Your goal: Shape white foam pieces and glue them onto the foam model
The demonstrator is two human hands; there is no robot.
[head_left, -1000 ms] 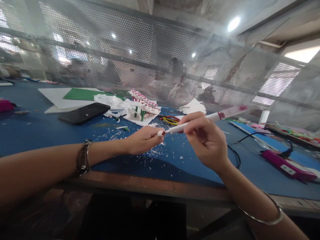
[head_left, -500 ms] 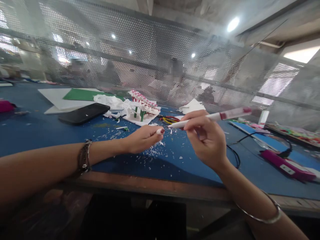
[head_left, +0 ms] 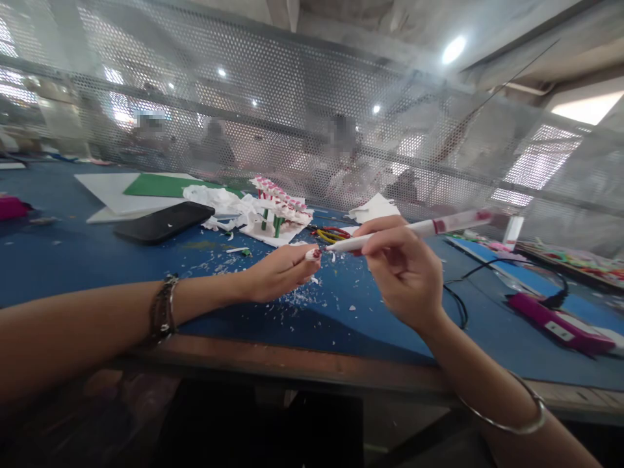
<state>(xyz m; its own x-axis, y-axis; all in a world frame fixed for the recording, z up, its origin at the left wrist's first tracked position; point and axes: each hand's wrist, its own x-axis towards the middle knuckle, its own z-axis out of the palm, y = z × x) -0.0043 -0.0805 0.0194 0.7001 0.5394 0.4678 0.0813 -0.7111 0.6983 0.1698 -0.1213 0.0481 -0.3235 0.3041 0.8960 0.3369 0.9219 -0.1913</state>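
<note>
My right hand (head_left: 404,273) is closed round a white marker pen (head_left: 351,243) with a dark red band and a clear, reddish rear end. The pen's tip points left, at or just short of a small white piece with dark red marks (head_left: 313,255). That piece is pinched in my left hand (head_left: 275,272), with only its end showing between thumb and forefinger; its kind I cannot make out. Behind the hands, a small paper model (head_left: 277,205) with a pink-spotted top and green and red posts stands on a white base.
White scraps litter the blue table (head_left: 195,312). A black phone (head_left: 164,222), crumpled white paper (head_left: 224,201) and a green sheet (head_left: 158,184) lie left. At right are a magenta power strip (head_left: 560,325) and its black cable. Perforated mesh (head_left: 273,78) rises behind; blurred people are beyond it.
The marker's tip has shifted slightly left, closer to the small piece in my left hand. Both hands keep their hold, and the things on the table are unmoved.
</note>
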